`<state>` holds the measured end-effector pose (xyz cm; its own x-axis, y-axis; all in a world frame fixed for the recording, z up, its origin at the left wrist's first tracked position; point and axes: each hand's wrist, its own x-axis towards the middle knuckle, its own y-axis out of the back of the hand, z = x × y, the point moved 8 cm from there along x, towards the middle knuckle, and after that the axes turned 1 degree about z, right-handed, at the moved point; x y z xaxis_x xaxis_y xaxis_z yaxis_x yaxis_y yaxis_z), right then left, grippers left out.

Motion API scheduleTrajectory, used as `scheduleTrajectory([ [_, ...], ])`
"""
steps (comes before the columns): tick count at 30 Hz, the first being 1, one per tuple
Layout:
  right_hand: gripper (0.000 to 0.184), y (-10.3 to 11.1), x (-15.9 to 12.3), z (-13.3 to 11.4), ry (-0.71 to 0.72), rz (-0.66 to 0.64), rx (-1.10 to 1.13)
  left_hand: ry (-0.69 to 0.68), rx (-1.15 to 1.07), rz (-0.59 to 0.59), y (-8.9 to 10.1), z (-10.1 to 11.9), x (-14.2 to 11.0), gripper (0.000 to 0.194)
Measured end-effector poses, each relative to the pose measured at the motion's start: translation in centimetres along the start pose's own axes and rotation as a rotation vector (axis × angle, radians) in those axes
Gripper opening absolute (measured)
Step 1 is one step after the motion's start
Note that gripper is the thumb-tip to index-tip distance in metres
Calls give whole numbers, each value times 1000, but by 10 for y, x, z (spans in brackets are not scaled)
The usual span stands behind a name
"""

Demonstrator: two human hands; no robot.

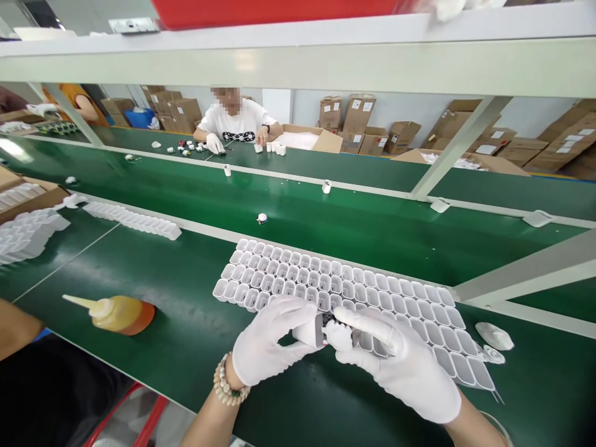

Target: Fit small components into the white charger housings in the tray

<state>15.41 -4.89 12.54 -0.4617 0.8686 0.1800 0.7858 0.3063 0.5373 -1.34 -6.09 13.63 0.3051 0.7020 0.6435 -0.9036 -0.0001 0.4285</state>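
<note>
Small white part (311, 330) with a dark end sits pinched between both gloved hands, left hand (267, 341) gripping its body, right hand (400, 366) pressing its tip, just above the near edge of a white compartment tray (354, 287) on the green bench (186, 347), an orange squeeze bottle (116, 313) well to the left.

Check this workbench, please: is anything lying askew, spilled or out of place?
One thing stands out: the squeeze bottle of amber liquid lies on its side on the green mat, nozzle pointing left. No spill shows around it. The hands, left and right, hold a small white part over the tray.
</note>
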Motion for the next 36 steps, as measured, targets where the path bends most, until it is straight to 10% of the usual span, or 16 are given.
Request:
scheduleTrajectory([
  [17,42,-1,-5,-9,-25,33,-108,-15,-13,-38,-3,6,4,46],
  [23,12,-15,1,-7,-116,-120,-171,-39,-6,-62,-8,8,2,44],
  [30,38,-7,-3,-17,176,235,-284,9,29,47,-2,-1,-9,52],
  [36,36,-18,-2,-33,231,173,-457,-70,42,184,2,2,-12,58],
])
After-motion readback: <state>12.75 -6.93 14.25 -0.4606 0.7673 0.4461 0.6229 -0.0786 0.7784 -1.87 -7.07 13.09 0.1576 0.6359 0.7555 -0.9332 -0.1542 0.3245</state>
